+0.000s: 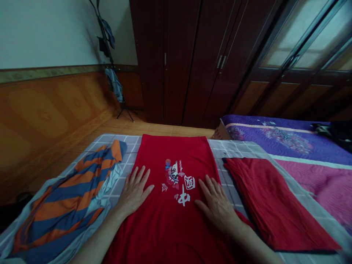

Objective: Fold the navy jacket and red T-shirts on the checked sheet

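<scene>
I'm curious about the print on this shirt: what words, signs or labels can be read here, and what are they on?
On the red printed T-shirt: a white brush character "中"; a boxed white character, perhaps "国", too blurred to be sure; a thin vertical strip of small white lettering, too small to read.

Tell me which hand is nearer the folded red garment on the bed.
Right. The right hand lies flat on the red T-shirt, close beside the folded red garment and apart from it. The left hand lies farther away, beyond the white print.
</scene>
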Tool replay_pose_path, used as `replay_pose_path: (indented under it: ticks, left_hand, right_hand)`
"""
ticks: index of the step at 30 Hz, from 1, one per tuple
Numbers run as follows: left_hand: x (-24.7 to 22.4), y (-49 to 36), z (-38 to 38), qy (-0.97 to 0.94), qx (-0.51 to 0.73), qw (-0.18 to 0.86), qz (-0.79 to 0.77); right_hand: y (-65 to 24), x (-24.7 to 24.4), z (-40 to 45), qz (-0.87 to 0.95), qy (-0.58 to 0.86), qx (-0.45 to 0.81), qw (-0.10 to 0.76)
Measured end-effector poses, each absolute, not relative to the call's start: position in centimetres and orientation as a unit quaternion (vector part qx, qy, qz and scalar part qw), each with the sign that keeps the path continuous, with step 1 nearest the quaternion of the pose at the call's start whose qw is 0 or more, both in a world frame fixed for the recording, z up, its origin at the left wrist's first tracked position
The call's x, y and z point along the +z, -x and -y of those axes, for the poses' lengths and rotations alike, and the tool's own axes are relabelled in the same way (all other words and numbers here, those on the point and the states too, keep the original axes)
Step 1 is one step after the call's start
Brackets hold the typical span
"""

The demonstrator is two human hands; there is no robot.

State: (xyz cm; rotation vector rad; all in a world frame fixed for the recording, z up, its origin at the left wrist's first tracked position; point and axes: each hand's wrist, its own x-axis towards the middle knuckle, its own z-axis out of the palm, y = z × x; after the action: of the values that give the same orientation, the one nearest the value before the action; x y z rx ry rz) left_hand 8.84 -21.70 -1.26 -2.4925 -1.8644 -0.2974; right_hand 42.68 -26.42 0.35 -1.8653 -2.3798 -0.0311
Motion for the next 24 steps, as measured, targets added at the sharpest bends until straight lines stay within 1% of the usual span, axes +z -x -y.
replay_pose_path:
  ticks: [2,6,8,10,12,14,15,17,20,22,24]
  left_hand:
    - [-1.2,-8.4,21.5,0.8,-0.095,0.005,0.592]
    - [0.1,-7.7,22.0,0.798,-0.09,-0.002,0.596]
    - [1.6,-8.5,23.3,0.799,-0.088,-0.009,0.595]
    - [3.3,-10.1,25.4,0.828,-0.083,-0.026,0.555]
    - [4.3,-11.6,27.7,0.879,-0.061,-0.056,0.47]
    - [4.1,-11.6,29.8,0.911,-0.034,-0.073,0.404]
    - [3.7,-10.8,30.7,0.913,-0.025,-0.067,0.402]
    - [2.4,-8.0,32.0,0.886,-0.02,-0.029,0.462]
    - [0.9,-2.9,33.5,0.817,-0.048,0.03,0.573]
    - [0.7,-0.7,34.6,0.787,-0.076,0.029,0.612]
    - [1.2,0.0,35.7,0.77,-0.104,0.01,0.63]
  right_hand:
    - [-42.2,0.2,27.1,0.812,0.58,-0.003,0.07]
    - [-44.0,-0.1,27.5,0.751,0.652,-0.063,0.087]
    - [-44.1,0.1,28.3,0.743,0.656,-0.086,0.105]
    - [-42.9,0.3,29.8,0.784,0.603,-0.087,0.12]
    - [-41.5,0.4,31.6,0.842,0.52,-0.073,0.121]
    - [-41.3,0.2,33.1,0.87,0.474,-0.068,0.116]
    - [-41.9,0.0,33.7,0.868,0.477,-0.071,0.117]
    - [-44.2,-0.7,34.7,0.841,0.518,-0.085,0.131]
    - [-48.1,-1.4,35.9,0.806,0.567,-0.075,0.153]
    - [-48.9,-1.2,36.7,0.801,0.575,-0.057,0.158]
    - [-47.5,-0.2,37.2,0.814,0.561,-0.025,0.149]
